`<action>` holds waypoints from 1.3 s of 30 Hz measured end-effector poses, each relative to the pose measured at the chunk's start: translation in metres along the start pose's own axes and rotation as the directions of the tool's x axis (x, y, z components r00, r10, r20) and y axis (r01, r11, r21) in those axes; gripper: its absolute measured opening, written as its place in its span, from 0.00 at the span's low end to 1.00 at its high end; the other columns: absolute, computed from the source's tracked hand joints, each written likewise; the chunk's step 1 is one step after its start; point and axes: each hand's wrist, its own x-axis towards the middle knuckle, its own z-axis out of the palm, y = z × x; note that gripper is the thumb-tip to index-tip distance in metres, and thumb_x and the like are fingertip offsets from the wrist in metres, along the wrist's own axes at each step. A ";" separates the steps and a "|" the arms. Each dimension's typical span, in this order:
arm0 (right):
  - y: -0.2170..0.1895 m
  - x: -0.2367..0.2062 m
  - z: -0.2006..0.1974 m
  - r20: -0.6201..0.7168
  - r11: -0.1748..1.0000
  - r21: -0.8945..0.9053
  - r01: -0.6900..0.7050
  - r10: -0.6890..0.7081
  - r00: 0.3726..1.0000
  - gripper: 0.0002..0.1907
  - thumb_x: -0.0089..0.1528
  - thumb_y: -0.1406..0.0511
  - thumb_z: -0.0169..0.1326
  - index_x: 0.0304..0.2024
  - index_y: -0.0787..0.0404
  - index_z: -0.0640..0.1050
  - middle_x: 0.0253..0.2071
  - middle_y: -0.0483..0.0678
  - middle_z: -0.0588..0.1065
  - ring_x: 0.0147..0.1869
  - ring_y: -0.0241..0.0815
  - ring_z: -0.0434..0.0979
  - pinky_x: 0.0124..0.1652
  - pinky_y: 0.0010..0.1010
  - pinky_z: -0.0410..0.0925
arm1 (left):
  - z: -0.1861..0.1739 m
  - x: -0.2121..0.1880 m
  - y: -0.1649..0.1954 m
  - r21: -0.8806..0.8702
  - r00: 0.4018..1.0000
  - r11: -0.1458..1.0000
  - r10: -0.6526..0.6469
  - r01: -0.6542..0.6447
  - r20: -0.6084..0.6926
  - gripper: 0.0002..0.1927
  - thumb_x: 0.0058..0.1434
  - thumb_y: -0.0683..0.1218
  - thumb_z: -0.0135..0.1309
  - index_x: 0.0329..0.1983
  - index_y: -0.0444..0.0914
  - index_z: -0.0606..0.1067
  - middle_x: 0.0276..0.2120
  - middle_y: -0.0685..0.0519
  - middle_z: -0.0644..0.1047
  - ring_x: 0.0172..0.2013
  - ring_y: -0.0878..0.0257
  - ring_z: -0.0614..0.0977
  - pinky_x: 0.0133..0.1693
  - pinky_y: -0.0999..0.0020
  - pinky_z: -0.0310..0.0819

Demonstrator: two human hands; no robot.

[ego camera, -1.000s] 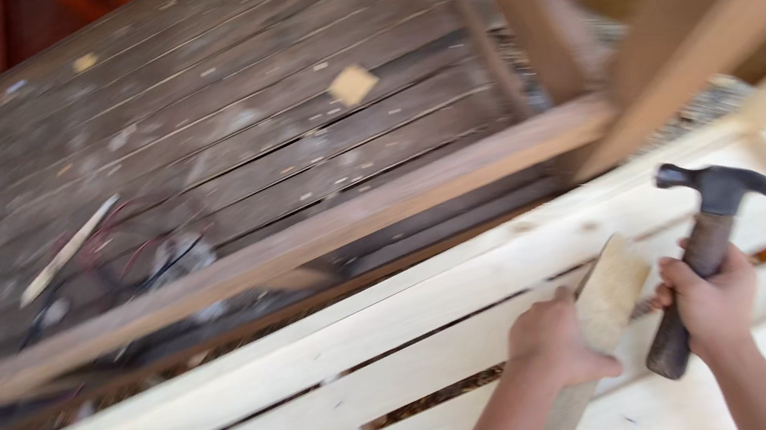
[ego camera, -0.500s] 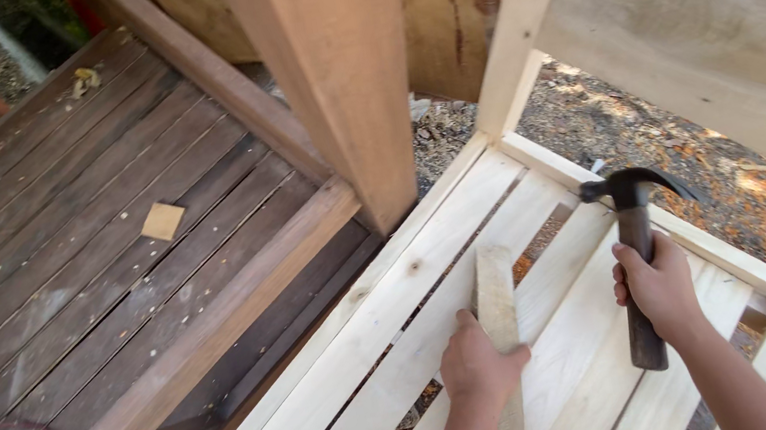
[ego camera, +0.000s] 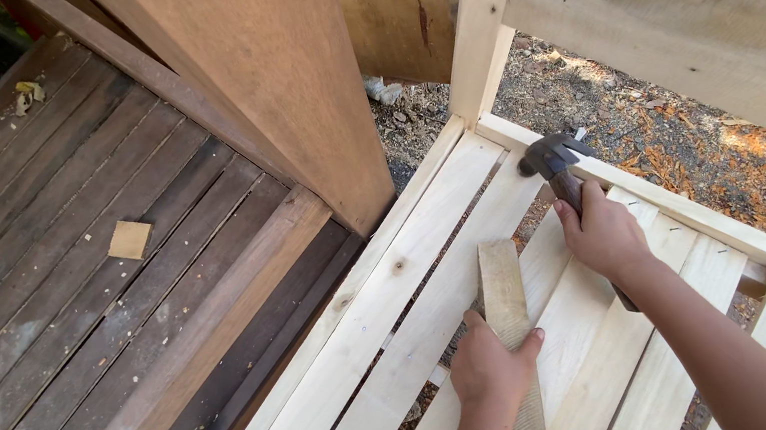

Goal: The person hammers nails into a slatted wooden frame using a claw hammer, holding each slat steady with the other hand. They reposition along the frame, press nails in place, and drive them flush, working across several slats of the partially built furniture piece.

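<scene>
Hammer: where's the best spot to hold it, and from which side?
Probably the dark handle, as the right hand grips the hammer now, coming from the near end. The heavy metal head points away over the pale slats, so only the slim handle offers a wrap-around grip. The left hand holds a wood strip.

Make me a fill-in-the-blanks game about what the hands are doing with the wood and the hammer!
1. The right hand grips a ____ by its handle.
2. The left hand holds a short wooden block against the pale ____ of the frame.
3. The hammer head is over the slat frame, ____ the block, not touching it.
4. A small square wood scrap lies on the dark ____ to the left.

Missing words: hammer; slats; beyond; deck
</scene>
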 end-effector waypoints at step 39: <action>0.097 -0.157 0.000 0.014 0.906 0.226 -0.358 0.365 0.931 0.21 0.61 0.52 0.59 0.41 0.64 0.81 0.21 0.54 0.77 0.25 0.48 0.78 0.32 0.40 0.70 | -0.004 0.016 -0.030 0.444 0.890 0.872 0.357 -0.209 -0.283 0.46 0.52 0.49 0.66 0.72 0.42 0.56 0.63 0.45 0.63 0.60 0.47 0.72 0.58 0.51 0.69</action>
